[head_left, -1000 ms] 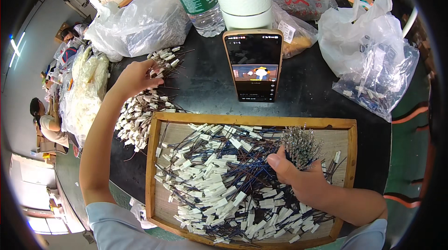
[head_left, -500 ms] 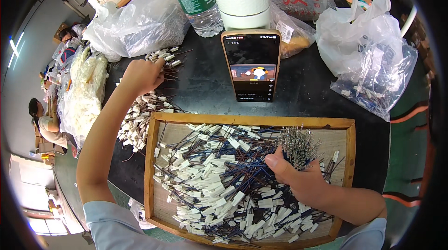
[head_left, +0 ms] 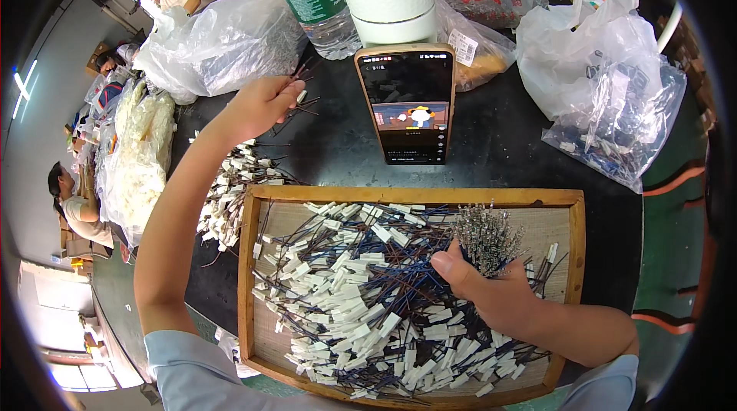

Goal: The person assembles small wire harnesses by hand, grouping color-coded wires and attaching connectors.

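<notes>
My right hand [head_left: 491, 288] is closed round an upright bundle of thin wires [head_left: 485, 238] whose silvery tips fan out above the thumb, at the right of a wooden tray [head_left: 414, 196]. Many dark blue and brown wires with white connectors [head_left: 345, 280] lie heaped in the tray beside it. Beyond the tray's far left corner, my left hand [head_left: 265, 106] has its fingers bent together over a small group of brown wires [head_left: 305, 106] with white ends. Wire ends stick out past its fingertips; the palm side is hidden.
Another pile of white-ended wires [head_left: 230, 200] lies left of the tray. A lit phone [head_left: 411, 115] leans against a pale green lidded cup [head_left: 388, 8]. Behind are a large water bottle [head_left: 315, 4] and a stuffed plastic bag [head_left: 223, 46]; another bag [head_left: 606, 81] stands far right. Other people sit at left.
My left hand has moved right and slightly farther away, now covering part of the small wire group, some of which has shifted right. My right hand keeps its grip on the bundle.
</notes>
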{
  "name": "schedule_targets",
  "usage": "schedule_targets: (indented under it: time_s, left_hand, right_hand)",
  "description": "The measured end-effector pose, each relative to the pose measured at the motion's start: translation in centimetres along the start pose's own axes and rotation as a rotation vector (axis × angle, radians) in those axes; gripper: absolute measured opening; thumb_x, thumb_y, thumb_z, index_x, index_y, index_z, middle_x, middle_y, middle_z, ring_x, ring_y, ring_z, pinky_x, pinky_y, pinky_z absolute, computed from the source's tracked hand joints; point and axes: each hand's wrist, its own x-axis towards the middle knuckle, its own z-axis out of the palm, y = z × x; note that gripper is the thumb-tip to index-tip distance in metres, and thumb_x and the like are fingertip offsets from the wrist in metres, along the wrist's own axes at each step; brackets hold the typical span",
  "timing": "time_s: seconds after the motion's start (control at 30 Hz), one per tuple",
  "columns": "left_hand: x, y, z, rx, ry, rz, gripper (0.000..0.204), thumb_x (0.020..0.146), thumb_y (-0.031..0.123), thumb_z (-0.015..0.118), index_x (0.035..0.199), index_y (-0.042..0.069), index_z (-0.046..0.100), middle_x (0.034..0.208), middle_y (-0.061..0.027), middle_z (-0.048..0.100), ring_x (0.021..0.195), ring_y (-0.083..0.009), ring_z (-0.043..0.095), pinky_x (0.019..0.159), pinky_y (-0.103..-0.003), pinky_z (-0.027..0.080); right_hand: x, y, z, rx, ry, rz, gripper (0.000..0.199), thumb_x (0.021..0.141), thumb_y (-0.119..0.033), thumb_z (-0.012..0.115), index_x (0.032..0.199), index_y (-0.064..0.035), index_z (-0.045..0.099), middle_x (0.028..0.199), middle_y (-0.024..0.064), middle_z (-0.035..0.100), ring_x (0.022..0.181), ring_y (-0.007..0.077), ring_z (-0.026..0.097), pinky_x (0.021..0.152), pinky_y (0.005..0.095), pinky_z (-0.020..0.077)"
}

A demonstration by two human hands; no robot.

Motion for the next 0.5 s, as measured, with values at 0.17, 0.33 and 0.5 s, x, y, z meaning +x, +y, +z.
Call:
schedule_targets:
  time_s: [0.17,0.33,0.5]
  left_hand:
    - [-0.2,1.6,0.7,-0.678,-0.092,-0.385,0.025,0.094,0.034,0.042,0.090,0.011,0.051,0.063,0.0008,0.049,0.043,-0.0073,0.036,0.039,-0.021,0.027]
    - [-0.3,-0.2,1.1,-1.105,0.092,-0.301,0.022,0.087,0.031,0.044,0.097,0.012,0.048,0.061,-0.0019,0.049,0.042,-0.0084,0.033,0.040,-0.024,0.026]
    - [-0.6,-1.2,2.1,-1.292,0.266,-0.350,0.022,0.088,0.033,0.042,0.093,0.013,0.050,0.060,-0.0010,0.048,0.046,-0.0109,0.042,0.043,-0.025,0.033]
  right_hand:
    - [0.1,0.4,-0.2,0.014,-0.026,-0.051,0.017,0.087,-0.018,0.065,0.094,-0.0028,0.059,0.084,-0.0013,0.060,0.076,0.0036,0.052,0.067,0.0214,0.0438]
    - [0.0,0.3,0.0,0.048,-0.037,-0.074,0.017,0.088,-0.018,0.064,0.094,-0.0025,0.060,0.084,-0.0010,0.061,0.075,0.0038,0.053,0.067,0.0211,0.0440]
    - [0.2,0.2,-0.1,0.032,-0.036,-0.054,0.019,0.087,-0.018,0.065,0.096,-0.0024,0.060,0.086,-0.0001,0.061,0.077,0.0041,0.054,0.068,0.0216,0.0449]
